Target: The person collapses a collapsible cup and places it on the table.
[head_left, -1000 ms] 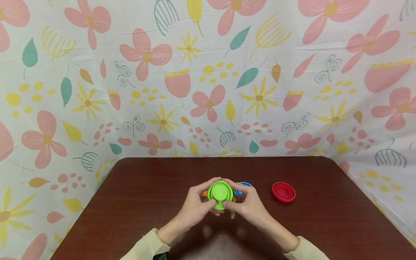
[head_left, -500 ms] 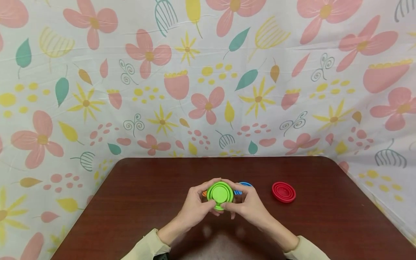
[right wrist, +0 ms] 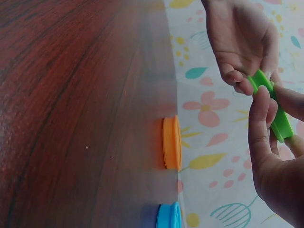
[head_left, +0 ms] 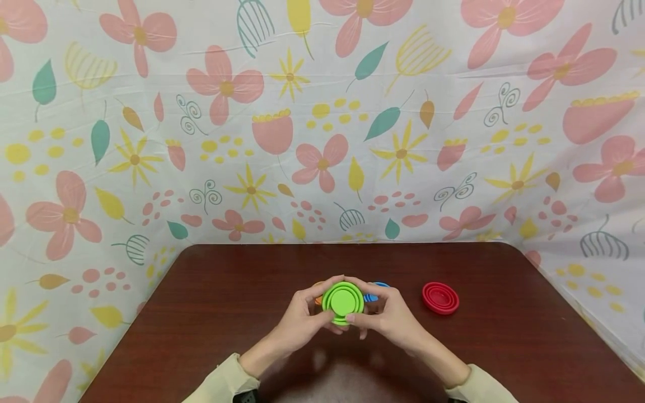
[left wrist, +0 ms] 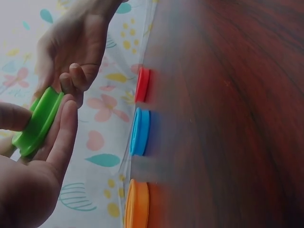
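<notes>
Both hands hold a green collapsible silicone cup (head_left: 343, 302) with stepped rings, raised above the table in the middle of the head view. My left hand (head_left: 298, 320) pinches its left side, thumb on the near face and fingers behind. On the opposite side my right hand (head_left: 392, 320) does the same, its thumb near the lower rim. In the left wrist view the cup (left wrist: 40, 121) appears edge-on, fairly flat. Behind the hands lie an orange ringed piece (right wrist: 171, 143) and a blue one (left wrist: 140, 132), both mostly hidden in the head view.
A red ringed cup (head_left: 440, 298) lies flattened on the dark wooden table (head_left: 242, 280), to the right of the hands. A floral cloth (head_left: 322, 112) hangs behind the table and along its sides.
The cup's centre disc, which stood out lower towards the thumbs a second ago, now sits flatter and more central among the rings. Both hands keep their hold and have barely moved.
</notes>
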Tool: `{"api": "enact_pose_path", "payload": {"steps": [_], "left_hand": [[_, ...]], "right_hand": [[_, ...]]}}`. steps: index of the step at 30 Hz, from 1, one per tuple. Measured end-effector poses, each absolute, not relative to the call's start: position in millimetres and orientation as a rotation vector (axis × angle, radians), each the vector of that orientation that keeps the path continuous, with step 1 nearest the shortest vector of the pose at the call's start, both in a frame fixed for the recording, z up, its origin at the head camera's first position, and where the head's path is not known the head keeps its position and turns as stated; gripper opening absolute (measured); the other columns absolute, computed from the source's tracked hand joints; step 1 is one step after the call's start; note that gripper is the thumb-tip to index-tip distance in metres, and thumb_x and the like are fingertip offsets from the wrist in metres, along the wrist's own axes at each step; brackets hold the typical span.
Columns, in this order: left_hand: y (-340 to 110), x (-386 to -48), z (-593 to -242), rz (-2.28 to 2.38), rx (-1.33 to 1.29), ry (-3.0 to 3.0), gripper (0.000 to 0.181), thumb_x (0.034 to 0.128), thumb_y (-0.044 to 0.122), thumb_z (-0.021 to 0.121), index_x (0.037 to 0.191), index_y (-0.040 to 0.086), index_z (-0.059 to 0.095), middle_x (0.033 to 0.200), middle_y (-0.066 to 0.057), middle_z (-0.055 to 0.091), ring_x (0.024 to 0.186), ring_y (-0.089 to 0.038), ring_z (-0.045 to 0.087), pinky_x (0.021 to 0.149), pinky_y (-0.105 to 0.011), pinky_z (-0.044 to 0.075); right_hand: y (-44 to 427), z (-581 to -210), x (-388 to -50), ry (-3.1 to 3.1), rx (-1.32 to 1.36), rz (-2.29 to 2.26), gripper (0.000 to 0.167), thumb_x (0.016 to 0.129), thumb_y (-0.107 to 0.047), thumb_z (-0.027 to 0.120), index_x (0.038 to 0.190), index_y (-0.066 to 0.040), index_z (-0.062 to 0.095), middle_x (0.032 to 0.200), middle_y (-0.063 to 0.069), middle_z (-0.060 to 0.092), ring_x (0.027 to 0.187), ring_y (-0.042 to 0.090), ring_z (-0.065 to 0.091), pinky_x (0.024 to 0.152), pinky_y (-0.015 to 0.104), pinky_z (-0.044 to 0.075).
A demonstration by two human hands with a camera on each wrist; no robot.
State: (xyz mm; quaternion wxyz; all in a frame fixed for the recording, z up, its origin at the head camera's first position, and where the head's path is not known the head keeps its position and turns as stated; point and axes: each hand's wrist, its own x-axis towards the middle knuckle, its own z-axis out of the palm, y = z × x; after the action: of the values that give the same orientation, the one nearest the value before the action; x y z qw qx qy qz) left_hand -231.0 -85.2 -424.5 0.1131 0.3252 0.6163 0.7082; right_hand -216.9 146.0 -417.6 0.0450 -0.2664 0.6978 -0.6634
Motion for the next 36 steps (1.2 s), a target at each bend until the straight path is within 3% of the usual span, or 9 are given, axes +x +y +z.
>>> {"api": "enact_pose_path", "payload": {"steps": [3, 9, 14, 20, 28, 36], "left_hand": [[-87, -231, -424, 2.060, 0.998, 1.780, 0.072, 0.0941, -0.016, 0.055, 0.159, 0.014, 0.048, 0.142, -0.023, 0.049, 0.091, -0.040, 0.073, 0.074, -0.053, 0.064], [-89, -231, -422, 2.043, 1.025, 1.723, 0.072, 0.0972, -0.015, 0.054, 0.163, 0.010, 0.039, 0.148, -0.024, 0.044, 0.095, -0.059, 0.068, 0.080, -0.052, 0.063], [-91, -229, -419, 2.040, 1.012, 1.696, 0.071, 0.1002, -0.010, 0.058, 0.165, 0.006, 0.033, 0.152, -0.023, 0.043, 0.099, -0.066, 0.064, 0.084, -0.052, 0.062], [-92, -229, -417, 2.031, 1.012, 1.684, 0.070, 0.1017, -0.009, 0.058, 0.165, 0.001, 0.029, 0.151, -0.028, 0.045, 0.101, -0.068, 0.061, 0.087, -0.053, 0.061], [-91, -228, -416, 2.054, 0.962, 1.667, 0.071, 0.1013, -0.011, 0.059, 0.165, 0.009, 0.034, 0.146, -0.029, 0.051, 0.102, -0.067, 0.061, 0.087, -0.051, 0.061], [-91, -226, -412, 2.035, 0.900, 1.690, 0.073, 0.1016, -0.010, 0.060, 0.166, 0.014, 0.035, 0.148, -0.022, 0.051, 0.105, -0.066, 0.061, 0.086, -0.054, 0.061]], "right_hand": [[147, -417, -217, 2.135, -0.840, -2.020, 0.066, 0.090, 0.004, 0.080, 0.151, -0.007, 0.057, 0.128, 0.023, 0.065, 0.061, 0.036, 0.067, 0.054, 0.047, 0.062], [148, -415, -217, 2.144, -0.882, -2.012, 0.067, 0.090, 0.003, 0.080, 0.152, -0.009, 0.057, 0.134, 0.021, 0.062, 0.066, 0.049, 0.064, 0.053, 0.050, 0.061], [148, -413, -216, 2.144, -0.848, -2.019, 0.066, 0.090, 0.003, 0.080, 0.151, -0.010, 0.058, 0.131, 0.021, 0.061, 0.068, 0.053, 0.064, 0.054, 0.051, 0.061], [148, -410, -216, 2.153, -0.808, -2.015, 0.066, 0.090, 0.001, 0.081, 0.151, -0.010, 0.058, 0.134, 0.020, 0.061, 0.074, 0.053, 0.065, 0.056, 0.050, 0.062], [150, -408, -215, 2.192, -0.778, -2.020, 0.067, 0.088, 0.002, 0.082, 0.150, -0.007, 0.058, 0.130, 0.022, 0.060, 0.069, 0.033, 0.066, 0.054, 0.046, 0.062], [150, -407, -213, 2.199, -0.766, -2.031, 0.065, 0.089, 0.002, 0.081, 0.149, -0.005, 0.058, 0.122, 0.024, 0.059, 0.072, 0.046, 0.065, 0.053, 0.047, 0.062]]}}
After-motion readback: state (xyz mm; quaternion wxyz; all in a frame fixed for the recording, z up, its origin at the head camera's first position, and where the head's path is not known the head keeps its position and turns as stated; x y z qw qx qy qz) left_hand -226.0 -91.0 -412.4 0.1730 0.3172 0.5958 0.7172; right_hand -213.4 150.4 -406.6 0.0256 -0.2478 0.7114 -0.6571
